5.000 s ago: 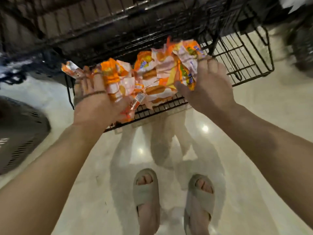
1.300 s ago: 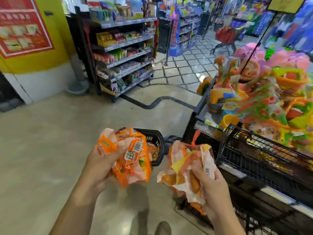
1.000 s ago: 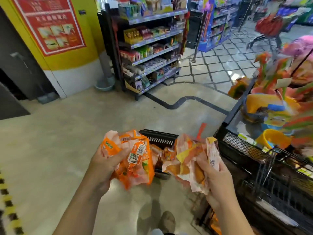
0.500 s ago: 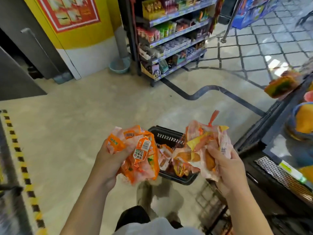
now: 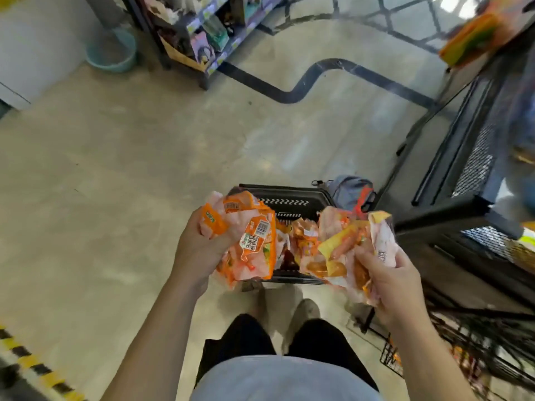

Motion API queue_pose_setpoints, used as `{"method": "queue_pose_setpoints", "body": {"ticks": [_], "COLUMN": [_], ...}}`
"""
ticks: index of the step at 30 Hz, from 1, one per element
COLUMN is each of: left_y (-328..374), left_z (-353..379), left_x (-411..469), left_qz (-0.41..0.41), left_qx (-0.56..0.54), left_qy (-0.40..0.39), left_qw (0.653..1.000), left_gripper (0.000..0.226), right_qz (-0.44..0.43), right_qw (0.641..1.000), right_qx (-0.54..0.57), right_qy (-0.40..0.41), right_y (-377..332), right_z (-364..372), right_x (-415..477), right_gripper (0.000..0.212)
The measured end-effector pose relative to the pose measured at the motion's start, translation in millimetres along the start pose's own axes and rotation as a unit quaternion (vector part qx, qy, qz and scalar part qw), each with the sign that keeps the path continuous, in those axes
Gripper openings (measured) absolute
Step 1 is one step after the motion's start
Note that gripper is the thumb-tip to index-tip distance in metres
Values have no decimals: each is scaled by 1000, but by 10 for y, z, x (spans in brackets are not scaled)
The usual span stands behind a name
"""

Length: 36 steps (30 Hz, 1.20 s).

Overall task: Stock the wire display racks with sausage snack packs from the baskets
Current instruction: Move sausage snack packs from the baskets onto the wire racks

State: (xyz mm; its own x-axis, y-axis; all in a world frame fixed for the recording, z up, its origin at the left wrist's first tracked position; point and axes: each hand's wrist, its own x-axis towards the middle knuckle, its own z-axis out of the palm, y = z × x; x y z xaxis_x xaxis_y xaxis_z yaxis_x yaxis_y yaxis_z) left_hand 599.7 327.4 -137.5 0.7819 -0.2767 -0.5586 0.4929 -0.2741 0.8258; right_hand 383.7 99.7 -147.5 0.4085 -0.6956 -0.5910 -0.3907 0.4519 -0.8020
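1. Camera is tipping further down than half a second ago: the shop shelves (image 5: pixel 202 33) are sliding off the top, and the basket (image 5: pixel 289 201) is now sitting right under both handfuls, at 12 o'clock.
2. Left hand (image 5: pixel 199 250) is curling its fingers tight round a wad of orange sausage packs (image 5: pixel 249 241). Right hand (image 5: pixel 396 282) is clutching its own bunch (image 5: pixel 344 250), thumb pressing on top.
3. Wire rack (image 5: pixel 477 357) is sitting at about 4 o'clock, so I'm guessing the right hand, being nearer, is going first. The packs are crumpled, so no clear long axis.

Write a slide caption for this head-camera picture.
Over a black basket, the left hand grips one bunch of orange sausage packs, the right hand a second bunch, beside a wire rack.
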Motion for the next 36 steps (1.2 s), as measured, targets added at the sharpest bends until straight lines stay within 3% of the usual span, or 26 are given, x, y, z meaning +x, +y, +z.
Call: {"method": "queue_pose_setpoints", "body": {"ticks": [3, 9, 14, 18, 21, 25, 32, 36], "left_y": [-349, -1262, -2051, -2663, -3035, -3392, -3699, -3636], "left_z": [210, 649, 935, 1128, 1264, 1367, 1427, 1416], "left_x": [406, 1238, 1922, 2294, 2405, 2408, 2516, 2484], "left_qz": [-10, 5, 47, 64, 54, 56, 79, 77], "left_qx": [72, 250, 367, 449, 512, 591, 625, 637], "left_qy": [-7, -14, -40, -51, -65, -69, -60, -81], "left_qw": [997, 968, 928, 890, 855, 801, 774, 763], "left_gripper": [62, 67, 71, 78, 92, 108, 113, 112], "right_qz": [28, 64, 33, -24, -21, -92, -127, -128], "right_qw": [999, 993, 970, 954, 918, 837, 771, 758], "right_qx": [-16, -103, -239, -298, -396, -539, -623, -638], "right_qy": [14, 10, -10, 4, 10, 28, 46, 41], "right_y": [299, 1078, 1769, 2226, 2534, 2903, 3286, 3251], "right_z": [100, 267, 396, 494, 574, 674, 815, 825], "right_x": [356, 1267, 2031, 2474, 2636, 2705, 2817, 2784], "right_gripper": [27, 44, 57, 51, 76, 106, 118, 118]}}
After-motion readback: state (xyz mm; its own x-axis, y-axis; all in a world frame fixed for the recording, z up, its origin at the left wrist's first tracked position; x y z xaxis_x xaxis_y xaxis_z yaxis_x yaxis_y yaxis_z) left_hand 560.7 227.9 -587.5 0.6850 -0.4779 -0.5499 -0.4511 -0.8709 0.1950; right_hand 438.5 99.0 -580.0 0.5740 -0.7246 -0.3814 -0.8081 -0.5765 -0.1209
